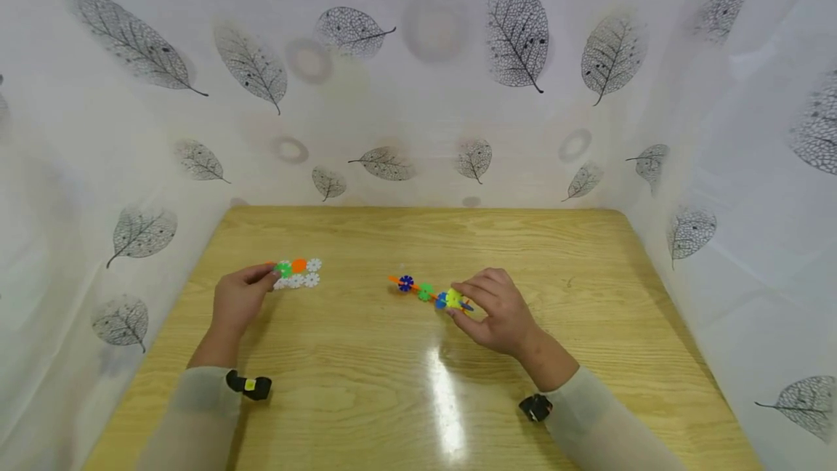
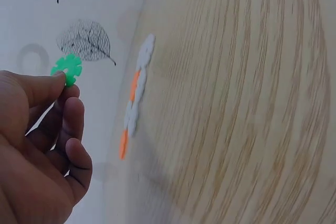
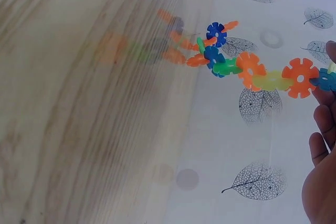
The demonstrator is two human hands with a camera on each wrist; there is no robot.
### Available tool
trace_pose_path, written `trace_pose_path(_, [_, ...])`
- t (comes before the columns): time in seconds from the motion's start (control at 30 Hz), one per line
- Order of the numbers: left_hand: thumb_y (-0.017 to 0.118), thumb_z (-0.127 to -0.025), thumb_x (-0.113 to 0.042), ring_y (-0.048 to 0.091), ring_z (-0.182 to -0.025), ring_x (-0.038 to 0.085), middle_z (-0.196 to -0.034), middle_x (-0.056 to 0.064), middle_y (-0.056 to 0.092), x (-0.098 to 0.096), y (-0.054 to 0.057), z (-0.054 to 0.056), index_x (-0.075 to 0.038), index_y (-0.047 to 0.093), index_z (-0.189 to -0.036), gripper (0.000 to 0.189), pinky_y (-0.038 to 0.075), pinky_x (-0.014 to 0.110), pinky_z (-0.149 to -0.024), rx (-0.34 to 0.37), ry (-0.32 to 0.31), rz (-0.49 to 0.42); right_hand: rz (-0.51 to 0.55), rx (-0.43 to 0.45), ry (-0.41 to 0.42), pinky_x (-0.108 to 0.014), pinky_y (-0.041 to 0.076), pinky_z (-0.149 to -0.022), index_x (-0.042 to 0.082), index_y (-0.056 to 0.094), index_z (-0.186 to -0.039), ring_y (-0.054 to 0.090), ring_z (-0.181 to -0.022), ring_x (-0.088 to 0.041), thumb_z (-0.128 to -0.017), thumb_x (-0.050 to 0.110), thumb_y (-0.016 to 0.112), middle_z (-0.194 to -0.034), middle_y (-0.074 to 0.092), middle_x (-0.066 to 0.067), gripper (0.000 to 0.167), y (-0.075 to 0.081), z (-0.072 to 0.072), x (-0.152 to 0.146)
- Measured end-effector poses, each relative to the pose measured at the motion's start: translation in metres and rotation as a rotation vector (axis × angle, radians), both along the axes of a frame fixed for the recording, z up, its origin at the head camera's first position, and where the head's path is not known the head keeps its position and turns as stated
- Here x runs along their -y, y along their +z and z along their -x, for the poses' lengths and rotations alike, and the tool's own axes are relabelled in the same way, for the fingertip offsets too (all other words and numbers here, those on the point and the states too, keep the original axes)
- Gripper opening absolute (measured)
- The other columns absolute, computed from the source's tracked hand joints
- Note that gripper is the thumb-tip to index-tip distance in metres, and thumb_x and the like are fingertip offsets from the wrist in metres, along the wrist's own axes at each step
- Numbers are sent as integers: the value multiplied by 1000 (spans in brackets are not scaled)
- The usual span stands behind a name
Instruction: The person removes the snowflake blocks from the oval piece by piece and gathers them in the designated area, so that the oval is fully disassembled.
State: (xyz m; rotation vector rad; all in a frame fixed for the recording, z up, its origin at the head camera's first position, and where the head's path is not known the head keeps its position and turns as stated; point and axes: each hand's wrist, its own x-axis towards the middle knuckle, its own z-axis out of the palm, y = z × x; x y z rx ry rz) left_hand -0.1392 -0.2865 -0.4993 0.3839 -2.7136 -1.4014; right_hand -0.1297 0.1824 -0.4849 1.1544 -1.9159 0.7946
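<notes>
Between thumb and fingertips, my left hand point(image 1: 240, 298) pinches a green notched snowflake disc point(image 2: 68, 67), held above the table at the left. Beneath and beyond it, several white discs point(image 1: 312, 280) and a few orange discs point(image 1: 298, 265) lie in short rows on the tabletop. My right hand point(image 1: 500, 311) grips one end of a chain of interlocked snowflake discs point(image 3: 301, 78) in blue, green, orange and yellow. The chain stretches leftward from those fingers, and its far part bends in the right wrist view. The fingertips partly hide the yellow disc point(image 1: 453, 299) at the held end.
A light wood-grain table point(image 1: 366, 398) spreads under both hands, with a bright glare streak near its middle. White curtains printed with grey leaves point(image 1: 516, 35) enclose the back and both sides. Black wrist cameras point(image 1: 250, 385) are strapped over the pale sleeves.
</notes>
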Motion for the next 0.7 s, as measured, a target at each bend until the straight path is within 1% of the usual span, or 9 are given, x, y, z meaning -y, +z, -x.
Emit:
trace_pose_path(0.03, [65, -102, -45, 71, -96, 19, -123, 18, 72, 4, -1, 0, -5, 70, -133, 52, 52, 20, -71, 10, 8, 13, 0, -2, 1, -46, 51, -76, 1, 78, -108, 68, -81, -23, -95, 32, 75, -94, 77, -5, 33, 0, 0, 0])
trace_pose_path(0.1, [64, -102, -47, 71, -104, 24, -128, 18, 70, 12, -4, -1, -5, 70, -134, 54, 53, 22, -74, 35, 23, 34, -1, -5, 3, -46, 51, -76, 1, 78, -108, 68, -81, -23, -95, 32, 75, -94, 77, -5, 33, 0, 0, 0])
trace_pose_path(0.13, [63, -103, -47, 70, -108, 28, -129, 19, 70, 15, -5, -1, -4, 69, -135, 54, 54, 25, -77, 45, 28, 43, -1, -6, 3, -46, 51, -76, 1, 78, -107, 68, -81, -23, -95, 32, 75, -94, 77, -6, 33, 1, 0, 0])
trace_pose_path(0.2, [62, -103, -47, 65, -119, 36, -133, 21, 67, 21, -9, -3, -3, 68, -136, 56, 56, 35, -87, 66, 39, 46, 0, -7, 4, -46, 51, -76, 0, 78, -107, 68, -81, -23, -95, 32, 75, -94, 77, -6, 34, 1, -1, 0])
trace_pose_path(0.3, [61, -104, -46, 56, -130, 43, -137, 23, 64, 28, -14, -3, -2, 67, -137, 55, 50, 52, -102, 98, 54, 41, 2, -7, 4, -46, 51, -76, 0, 79, -106, 69, -81, -23, -94, 32, 75, -94, 77, -6, 34, 1, -1, 0])
trace_pose_path(0.37, [62, -104, -44, 51, -135, 46, -139, 24, 62, 30, -16, -3, -1, 66, -136, 55, 44, 57, -108, 109, 61, 44, 3, -7, 4, -46, 51, -76, 0, 79, -106, 68, -81, -23, -94, 32, 75, -94, 77, -6, 34, 2, -1, -1])
trace_pose_path(0.47, [62, -104, -40, 49, -136, 47, -140, 25, 61, 32, -18, -2, 0, 67, -135, 51, 41, 58, -110, 121, 79, 55, 0, -7, 2, -46, 51, -76, 1, 79, -107, 69, -81, -23, -94, 31, 76, -94, 77, -6, 34, 2, -2, -1])
trace_pose_path(0.63, [61, -104, -36, 50, -135, 48, -139, 27, 61, 33, -18, 1, 2, 67, -134, 49, 41, 59, -110, 139, 83, 91, -2, -3, 0, -47, 51, -77, 1, 79, -107, 69, -82, -23, -94, 32, 76, -94, 77, -6, 34, 4, -2, -1])
trace_pose_path(0.7, [62, -104, -37, 49, -135, 49, -140, 27, 60, 34, -17, 2, 2, 67, -134, 49, 40, 59, -110, 153, 83, 88, -1, -1, 1, -47, 51, -77, 1, 79, -107, 69, -83, -23, -94, 31, 76, -95, 77, -6, 34, 4, -2, -1])
